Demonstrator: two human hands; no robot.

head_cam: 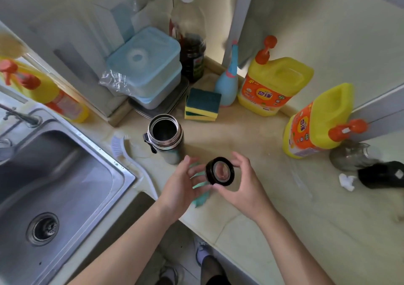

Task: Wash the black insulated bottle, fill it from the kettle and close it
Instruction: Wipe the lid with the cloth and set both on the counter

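The black insulated bottle [165, 135] stands upright and uncapped on the counter, its steel mouth facing up and a strap loop on its left side. Its black lid [220, 171], with a shiny inner face turned toward me, hangs over the counter in front of the bottle. My right hand [242, 186] pinches the lid between thumb and fingers. My left hand [180, 184] holds a teal cloth [200, 198] against the lid's left side. A steel vessel [352, 155] with a black handle [382, 175], probably the kettle, sits at the right edge.
The steel sink [54, 175] with its drain lies on the left, and a white brush [122, 149] lies on its rim. Behind the bottle are sponges [202, 104], blue boxes [144, 66], a dark sauce bottle [190, 44], a spray bottle [227, 83] and two yellow detergent jugs [273, 88].
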